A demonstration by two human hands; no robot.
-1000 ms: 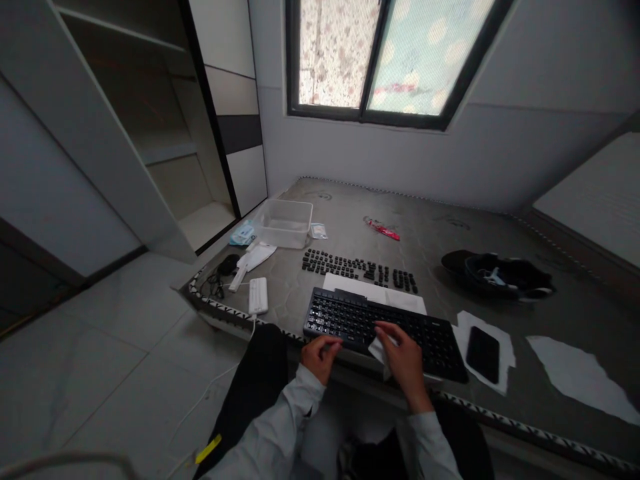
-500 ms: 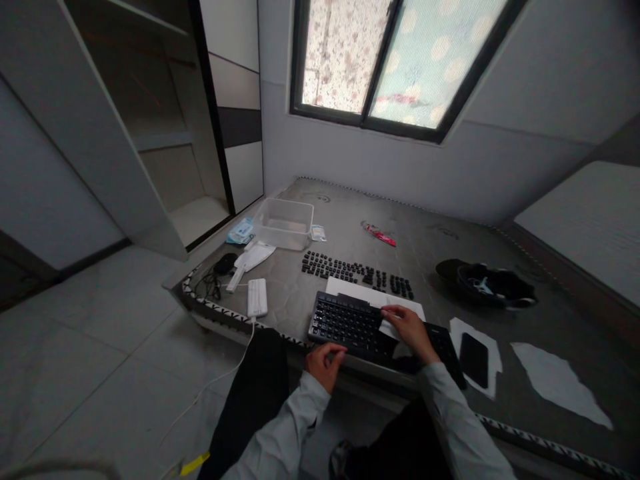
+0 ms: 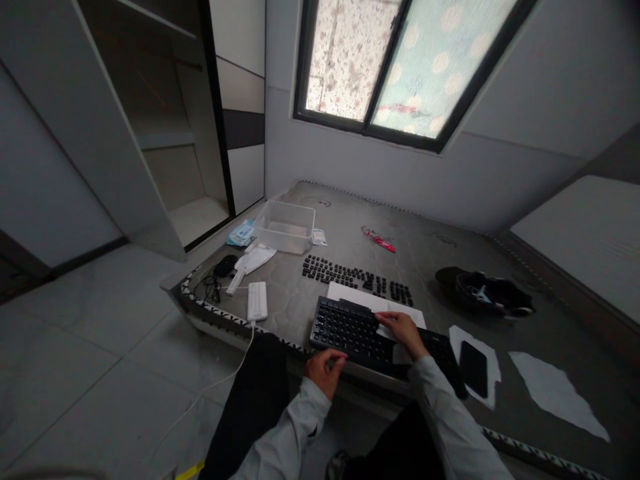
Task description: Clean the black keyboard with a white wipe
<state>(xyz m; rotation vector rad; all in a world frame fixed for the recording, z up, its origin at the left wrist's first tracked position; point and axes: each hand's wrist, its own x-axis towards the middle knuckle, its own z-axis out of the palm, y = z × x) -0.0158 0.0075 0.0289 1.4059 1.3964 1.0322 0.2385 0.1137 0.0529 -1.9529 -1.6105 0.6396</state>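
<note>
A black keyboard [image 3: 345, 327] lies along the near edge of the mattress, partly on a white sheet [image 3: 380, 295]. My right hand [image 3: 404, 331] is over its middle, fingers closed on a white wipe [image 3: 385, 331] that touches the keys. Part of the wipe hangs below the palm. My left hand [image 3: 325, 370] is at the keyboard's front edge, thumb and fingertips pinched together; whatever is between them, if anything, is hidden. Behind the keyboard, loose black keycaps [image 3: 340, 272] lie in rows.
A clear plastic box [image 3: 285, 227] stands at the back left, near a blue packet [image 3: 242, 233], a mouse [image 3: 226, 265] and a white power bank [image 3: 257, 301] with a cable. To the right lie a phone [image 3: 473, 369] on paper, a black cap [image 3: 487, 293] and a white sheet [image 3: 557, 393].
My right hand has shifted slightly left over the keys with the wipe. My left hand stays at the front edge. The whole view has tilted a little.
</note>
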